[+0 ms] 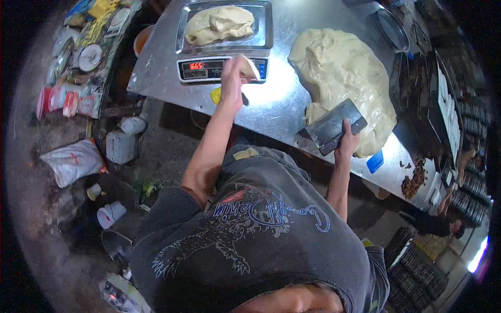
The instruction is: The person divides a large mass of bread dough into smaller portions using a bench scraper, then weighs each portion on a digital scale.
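My left hand (233, 82) is closed on a small pale piece of dough (250, 68), just over the front panel of a digital scale (185, 73). The red display seems to read 1665. A metal tray (264, 39) on the scale bears a lump of dough (219, 25). My right hand (346, 142) grips a wide metal dough scraper (334, 122) at the near edge of a large dough mass (347, 73). The blade covers part of that mass.
The dough and scale are on a metal table (162, 68). A blue plastic piece (374, 161) and brown crumbs (414, 180) lie near its right edge. A yellow object (216, 95) sits by my left wrist. At far right another person (443, 225) is visible. A white sack (75, 161) lies left.
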The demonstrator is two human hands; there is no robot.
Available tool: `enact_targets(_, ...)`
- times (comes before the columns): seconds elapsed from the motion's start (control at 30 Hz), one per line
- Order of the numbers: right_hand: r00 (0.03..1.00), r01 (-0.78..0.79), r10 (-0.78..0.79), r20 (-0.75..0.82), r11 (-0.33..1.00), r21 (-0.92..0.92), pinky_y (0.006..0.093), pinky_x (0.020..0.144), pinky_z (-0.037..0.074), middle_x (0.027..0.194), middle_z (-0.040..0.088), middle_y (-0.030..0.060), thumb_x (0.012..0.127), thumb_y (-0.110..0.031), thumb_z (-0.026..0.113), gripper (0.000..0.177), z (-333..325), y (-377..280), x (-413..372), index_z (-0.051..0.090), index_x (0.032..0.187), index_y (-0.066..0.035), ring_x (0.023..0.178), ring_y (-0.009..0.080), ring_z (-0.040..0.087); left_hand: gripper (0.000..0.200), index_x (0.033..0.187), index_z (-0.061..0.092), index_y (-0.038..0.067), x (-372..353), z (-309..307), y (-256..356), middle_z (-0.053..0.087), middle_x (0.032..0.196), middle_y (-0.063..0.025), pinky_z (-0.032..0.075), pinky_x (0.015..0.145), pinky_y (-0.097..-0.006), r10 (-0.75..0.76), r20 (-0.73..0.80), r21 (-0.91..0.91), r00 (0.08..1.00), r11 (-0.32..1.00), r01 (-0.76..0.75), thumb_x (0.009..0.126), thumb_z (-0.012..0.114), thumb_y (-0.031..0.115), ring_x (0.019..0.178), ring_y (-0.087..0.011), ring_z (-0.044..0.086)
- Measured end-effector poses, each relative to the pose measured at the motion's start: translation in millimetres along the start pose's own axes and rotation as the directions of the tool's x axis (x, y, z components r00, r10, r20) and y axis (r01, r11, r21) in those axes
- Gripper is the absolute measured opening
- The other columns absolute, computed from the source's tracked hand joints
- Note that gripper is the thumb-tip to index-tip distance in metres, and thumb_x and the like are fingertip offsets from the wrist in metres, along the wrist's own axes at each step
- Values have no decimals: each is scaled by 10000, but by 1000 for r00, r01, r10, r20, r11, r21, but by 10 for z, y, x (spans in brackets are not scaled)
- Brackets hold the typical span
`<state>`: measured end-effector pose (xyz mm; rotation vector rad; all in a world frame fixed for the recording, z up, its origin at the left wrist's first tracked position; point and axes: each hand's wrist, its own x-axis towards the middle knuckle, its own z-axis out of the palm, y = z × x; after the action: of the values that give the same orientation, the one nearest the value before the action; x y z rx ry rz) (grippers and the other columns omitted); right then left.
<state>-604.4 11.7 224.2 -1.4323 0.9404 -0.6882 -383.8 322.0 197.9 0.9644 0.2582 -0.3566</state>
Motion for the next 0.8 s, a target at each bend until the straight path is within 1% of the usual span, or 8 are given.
enact_targets(0.13,991,19,-14,-135,999,36,345,804,541,1090,680,88,896,-122,752,383,-166,84,-55,599,1220,13,914,208,663,580,1397,460,61,508,178,751,565,1201,-110,438,988,-354,540,46,280,841,801,-529,968,619,418,1127,-189,548)
enact_targets(0.2,988,-8,19,-151,997,72,362,800,547,1116,673,92,898,-138,750,419,-207,62,-159,582,1250,14,926,217,661,604,1402,469,40,909,201,954,572,1246,-185,408,1056,-419,843,158,541,515,362,-759,967,610,435,1227,-265,525)
enact_targets(0.3,980,-46,63,-188,995,90,365,805,550,1141,665,97,904,-139,740,457,-251,26,-269,556,1295,10,941,221,659,595,1402,497,46,1747,-126,897,515,1362,-251,347,1122,-486,586,654,741,478,-368,-562,967,602,437,1316,-349,475)
enact_targets(0.37,976,7,6,-216,998,57,364,813,549,1159,661,106,902,-152,746,503,-302,-20,-316,532,1329,5,965,225,656,660,1468,479,87,1809,-116,670,453,1447,-274,292,1139,-523,363,417,909,833,-174,-379,938,591,463,1348,-401,403)
enact_targets(0.4,971,14,4,-240,997,75,365,810,547,1153,661,104,901,-151,749,502,-392,4,-293,533,1326,6,958,222,656,601,1431,524,122,1347,148,688,494,1423,-260,337,1101,-548,619,395,904,679,-395,-166,908,637,397,1323,-429,449)
enact_targets(0.5,953,-12,46,-301,994,113,364,805,542,1127,664,92,905,-127,745,444,-527,-50,-390,555,1283,9,932,215,658,511,1364,568,144,991,319,485,591,1329,-239,414,1043,-512,746,505,772,434,-166,-614,883,674,280,1284,-401,527)
enact_targets(0.57,958,22,17,-288,991,133,364,805,542,1119,666,85,909,-113,737,409,-625,-35,-365,567,1261,8,926,214,658,408,1291,591,121,546,609,146,625,1268,-229,467,994,-440,424,464,638,778,450,-625,893,658,185,1218,-364,593)
enact_targets(0.8,979,-10,14,-201,1000,22,347,838,529,1111,674,88,897,-104,739,410,-717,-11,-285,575,1256,7,948,209,655,446,1325,570,59,-99,1143,-2246,636,1272,-198,475,991,-411,84,678,662,731,362,-656,905,664,172,1205,-351,590)
